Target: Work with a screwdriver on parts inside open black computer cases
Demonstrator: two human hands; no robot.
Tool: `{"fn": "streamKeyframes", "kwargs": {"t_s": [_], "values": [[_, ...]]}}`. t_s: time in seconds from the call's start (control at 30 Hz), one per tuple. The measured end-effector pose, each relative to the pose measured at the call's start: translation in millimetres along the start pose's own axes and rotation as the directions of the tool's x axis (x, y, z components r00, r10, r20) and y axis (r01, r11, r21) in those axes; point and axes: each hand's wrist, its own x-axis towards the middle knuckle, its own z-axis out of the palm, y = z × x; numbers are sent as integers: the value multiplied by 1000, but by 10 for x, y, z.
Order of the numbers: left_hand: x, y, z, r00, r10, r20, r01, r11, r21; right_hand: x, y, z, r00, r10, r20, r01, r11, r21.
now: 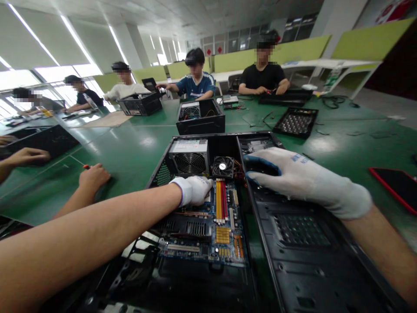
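Note:
An open black computer case (208,278) lies in front of me, with a blue motherboard (228,234) inside. My left hand (196,190), in a white glove, rests on the motherboard beside the red and yellow memory slots; its fingertips are hidden. My right hand (276,169), in a white glove with blue palm, is over the case's right side, thumb and fingers apart around the dividing edge. Beyond my left hand are a power supply (190,161) with a large fan and a smaller fan (223,166) with loose wires beside it.
Another person's hand (94,176) with an orange-tipped screwdriver (86,166) is at the left on the green table (130,145). Several people sit beyond, near an open case (200,126) and a black tray (295,122). A red-edged black object (395,187) lies right.

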Motion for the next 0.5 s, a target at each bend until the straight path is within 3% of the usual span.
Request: {"fn": "streamKeyframes", "kwargs": {"t_s": [0.23,0.5], "values": [[12,2,-55,999,-44,-16,44,999,22,13,-8,-3,1000,-7,-2,7,999,39],[-10,50,-145,991,-99,85,93,993,76,2,-58,-23,1000,8,5,-8,1000,21]]}}
